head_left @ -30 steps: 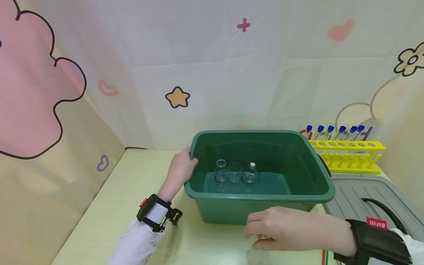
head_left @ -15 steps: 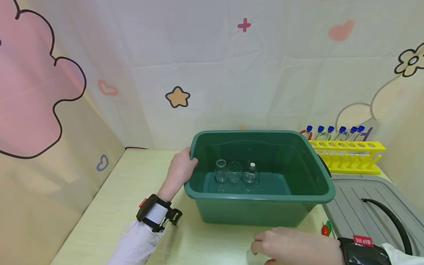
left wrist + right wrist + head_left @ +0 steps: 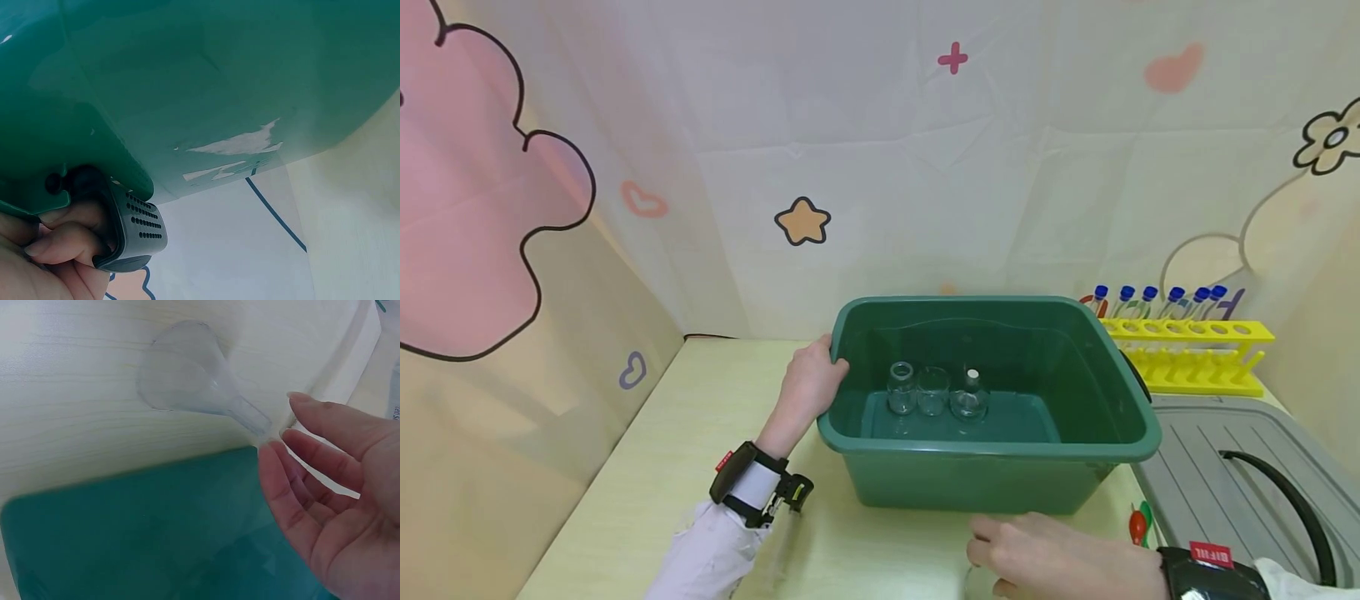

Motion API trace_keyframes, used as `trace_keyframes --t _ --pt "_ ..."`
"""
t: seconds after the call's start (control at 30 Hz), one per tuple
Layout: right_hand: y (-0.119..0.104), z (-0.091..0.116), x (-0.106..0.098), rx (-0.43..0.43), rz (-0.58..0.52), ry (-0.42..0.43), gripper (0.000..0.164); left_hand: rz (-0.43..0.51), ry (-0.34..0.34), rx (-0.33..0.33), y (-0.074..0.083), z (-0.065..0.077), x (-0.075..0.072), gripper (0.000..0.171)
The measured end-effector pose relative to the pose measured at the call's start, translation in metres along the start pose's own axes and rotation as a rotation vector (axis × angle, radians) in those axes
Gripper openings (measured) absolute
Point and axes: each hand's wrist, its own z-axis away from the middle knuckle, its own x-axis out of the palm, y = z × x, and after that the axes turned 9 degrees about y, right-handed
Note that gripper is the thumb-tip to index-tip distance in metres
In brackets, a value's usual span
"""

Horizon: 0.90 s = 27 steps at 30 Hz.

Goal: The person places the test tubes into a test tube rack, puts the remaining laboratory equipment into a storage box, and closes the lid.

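Note:
My left hand (image 3: pixel 811 377) holds the left end of a green plastic tub (image 3: pixel 970 475), thumb over the rim. In the left wrist view, its fingers curl through the tub's grey and black handle (image 3: pixel 142 225). A clear funnel (image 3: pixel 187 369) rests on the table in front of the tub, wide mouth down and stem pointing up. My right hand (image 3: pixel 1037 554) is at the funnel, fingertips right at the stem's tip, with a gap between thumb and fingers. Inside the tub stand a glass bottle (image 3: pixel 901 390), a glass beaker (image 3: pixel 932 392) and a round-bodied glass vessel (image 3: pixel 970 400) with a white top.
Right of the tub lies a grey lid (image 3: pixel 1195 475) with a black handle (image 3: pixel 1292 500). Behind it stands a yellow rack (image 3: pixel 1187 333) with several blue-capped test tubes (image 3: pixel 1175 298). Small red and green items (image 3: pixel 1138 525) lie beside the lid. A patterned curtain (image 3: pixel 880 150) backs the table.
My right hand has come down toward the funnel near the table's front, uncovering the red and green items. The left hand and the tub have stayed put.

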Motion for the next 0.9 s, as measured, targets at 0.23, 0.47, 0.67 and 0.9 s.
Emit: trace_keyframes --t 0.23,0.47,0.67,0.9 --pt "0.005 0.000 0.003 -0.011 -0.015 -0.008 0.025 0.007 0.001 0.007 0.000 0.001 0.001 0.013" --pt "0.009 0.000 0.008 -0.066 -0.010 0.014 0.018 0.015 0.002 0.002 0.000 0.001 0.001 0.014" --pt "0.008 -0.001 0.011 -0.089 0.032 0.020 0.013 0.013 0.004 0.005 0.000 0.001 0.000 0.014" --pt "0.009 0.001 0.012 -0.089 -0.015 0.028 0.033 0.016 0.005 0.008 -0.001 0.001 0.000 0.014"
